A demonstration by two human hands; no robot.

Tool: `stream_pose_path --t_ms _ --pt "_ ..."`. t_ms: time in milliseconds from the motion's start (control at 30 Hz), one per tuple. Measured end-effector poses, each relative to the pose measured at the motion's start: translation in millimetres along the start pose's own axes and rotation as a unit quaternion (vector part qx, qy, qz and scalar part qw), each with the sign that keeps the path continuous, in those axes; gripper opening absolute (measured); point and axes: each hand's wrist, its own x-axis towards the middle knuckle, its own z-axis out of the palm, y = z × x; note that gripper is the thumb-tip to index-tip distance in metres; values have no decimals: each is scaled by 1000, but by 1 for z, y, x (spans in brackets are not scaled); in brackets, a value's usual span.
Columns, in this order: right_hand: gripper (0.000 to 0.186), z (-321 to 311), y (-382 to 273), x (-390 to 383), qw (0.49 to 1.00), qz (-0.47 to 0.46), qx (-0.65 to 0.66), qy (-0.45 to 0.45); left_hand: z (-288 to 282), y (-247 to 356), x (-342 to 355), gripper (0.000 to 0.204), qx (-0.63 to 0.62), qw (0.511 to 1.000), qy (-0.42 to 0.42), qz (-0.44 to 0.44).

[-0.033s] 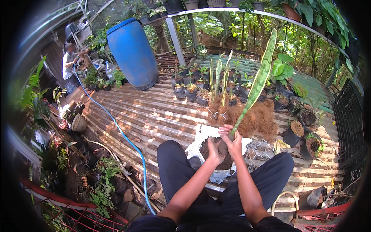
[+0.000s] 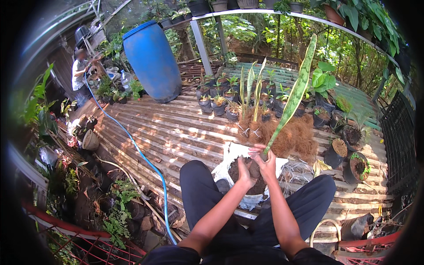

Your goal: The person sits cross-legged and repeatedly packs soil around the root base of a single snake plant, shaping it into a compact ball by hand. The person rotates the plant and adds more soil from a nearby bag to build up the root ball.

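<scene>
The left hand (image 2: 245, 176) cups a not-yet-wrapped soil ball (image 2: 254, 169), the right hand (image 2: 267, 167) grips its leaf (image 2: 292, 104); beyond them, two tied bundles (image 2: 255, 130) appear finished.

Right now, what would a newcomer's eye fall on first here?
Probably the tall mottled leaf, rising right of centre from the right hand, the left hand just beside. Next, the big blue barrel, upper left of centre, and the blue hose curving down the left side.
</scene>
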Motion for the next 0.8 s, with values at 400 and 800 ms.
stream_pose_path --t_ms 400,800 --pt "26 19 -6 4 985 144 -52 78 -15 1 18 72 -9 999 36 18" --pt "44 10 2 2 989 89 -18 -117 -13 8 9 66 -57 997 0 43"
